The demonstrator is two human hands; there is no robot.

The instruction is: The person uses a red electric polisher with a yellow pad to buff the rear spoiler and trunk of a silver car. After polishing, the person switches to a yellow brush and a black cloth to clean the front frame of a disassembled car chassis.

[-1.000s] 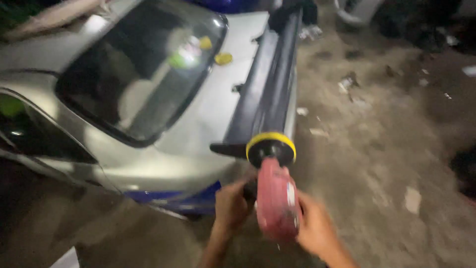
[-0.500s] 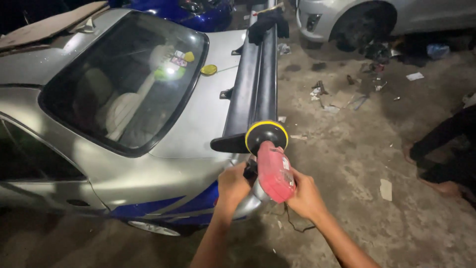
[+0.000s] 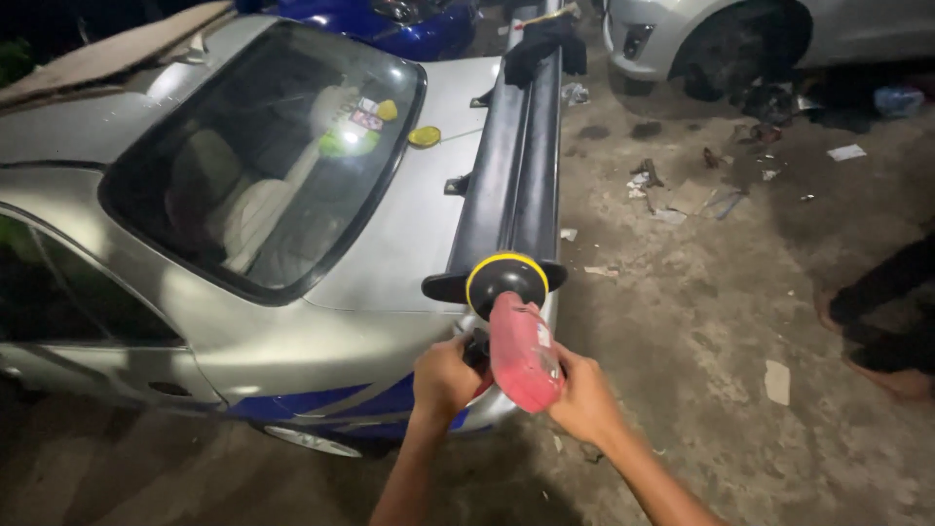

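I hold a red polisher (image 3: 521,351) with both hands over the rear corner of a silver car (image 3: 390,244). My left hand (image 3: 446,378) grips the black side handle. My right hand (image 3: 582,397) wraps the rear of the red body. The tool's round pad with a yellow rim (image 3: 506,278) sits against the near end of the car's black rear spoiler (image 3: 511,166). A small yellow disc (image 3: 424,136) lies on the boot lid beside the rear window (image 3: 263,166).
A dark cloth (image 3: 543,44) hangs over the spoiler's far end. A blue car (image 3: 409,19) and a silver car's front wheel (image 3: 740,49) stand behind. Litter lies on the dirt floor (image 3: 701,292). Another person's legs and feet (image 3: 881,321) are at the right edge.
My view has shifted back and up, showing more of the car and floor. Both hands keep their grip on the polisher, with the pad still at the spoiler's near end.
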